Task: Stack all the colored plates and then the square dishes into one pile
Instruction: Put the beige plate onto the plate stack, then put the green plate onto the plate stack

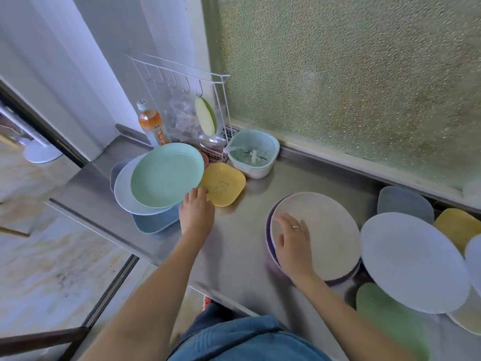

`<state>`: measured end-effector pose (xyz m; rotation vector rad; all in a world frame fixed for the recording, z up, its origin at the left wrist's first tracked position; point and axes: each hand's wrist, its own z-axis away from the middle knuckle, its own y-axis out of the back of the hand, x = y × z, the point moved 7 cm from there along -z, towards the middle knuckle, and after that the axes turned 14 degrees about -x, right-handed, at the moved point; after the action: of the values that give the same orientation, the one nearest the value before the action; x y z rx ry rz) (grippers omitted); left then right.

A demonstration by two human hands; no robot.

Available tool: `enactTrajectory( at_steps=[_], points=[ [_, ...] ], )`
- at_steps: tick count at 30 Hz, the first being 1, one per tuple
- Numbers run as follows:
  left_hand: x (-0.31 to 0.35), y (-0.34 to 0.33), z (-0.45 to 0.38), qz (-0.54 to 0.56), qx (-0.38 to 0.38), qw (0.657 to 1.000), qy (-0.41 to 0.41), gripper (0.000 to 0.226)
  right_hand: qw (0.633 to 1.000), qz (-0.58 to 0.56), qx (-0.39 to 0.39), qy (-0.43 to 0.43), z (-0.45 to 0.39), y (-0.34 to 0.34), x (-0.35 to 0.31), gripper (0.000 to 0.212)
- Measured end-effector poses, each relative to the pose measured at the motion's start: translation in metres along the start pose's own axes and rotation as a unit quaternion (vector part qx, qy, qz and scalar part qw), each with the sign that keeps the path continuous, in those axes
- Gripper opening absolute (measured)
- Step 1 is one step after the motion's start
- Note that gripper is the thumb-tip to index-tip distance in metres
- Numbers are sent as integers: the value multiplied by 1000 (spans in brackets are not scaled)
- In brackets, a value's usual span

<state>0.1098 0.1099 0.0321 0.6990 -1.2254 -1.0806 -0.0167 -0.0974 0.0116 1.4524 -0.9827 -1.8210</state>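
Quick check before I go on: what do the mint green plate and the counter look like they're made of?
Mint green plate: probably plastic or a wheat-straw type composite, matte, going by its even pastel colour with faint speckling and no glassy glare. Counter: looks like stainless steel, brushed, with a dull grey sheen and soft blurred reflections.

A stainless steel bench (234, 243) carries a blue square dish (156, 222) near its left edge, a yellow square dish (223, 183) mid-back, a purple plate (270, 259) near the front, and a strainer bowl (252, 156) and an orange bottle (151, 123) along the back edge.
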Motion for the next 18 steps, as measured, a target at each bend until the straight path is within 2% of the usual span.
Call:
enactTrajectory(
  at_steps=[2,6,10,14,18],
  points=[
    [-22,14,-16,-47,-3,999,-9,37,999,-17,-13,27,-23,-17,-35,44],
    [-66,15,-45,-140,-98,985,-13,54,995,-12,-63,70,-59,-50,-102,43],
    [-89,3,-60,-211,-143,964,-74,61,993,-53,-69,78,-88,-71,-144,44],
    [-95,6,-65,-237,-117,951,-159,66,977,-182,-111,-19,-112,-91,-155,32],
    [-102,-2,-66,-319,-120,917,-207,66,942,-283,-118,-136,-124,-110,-153,36]
  ],
)
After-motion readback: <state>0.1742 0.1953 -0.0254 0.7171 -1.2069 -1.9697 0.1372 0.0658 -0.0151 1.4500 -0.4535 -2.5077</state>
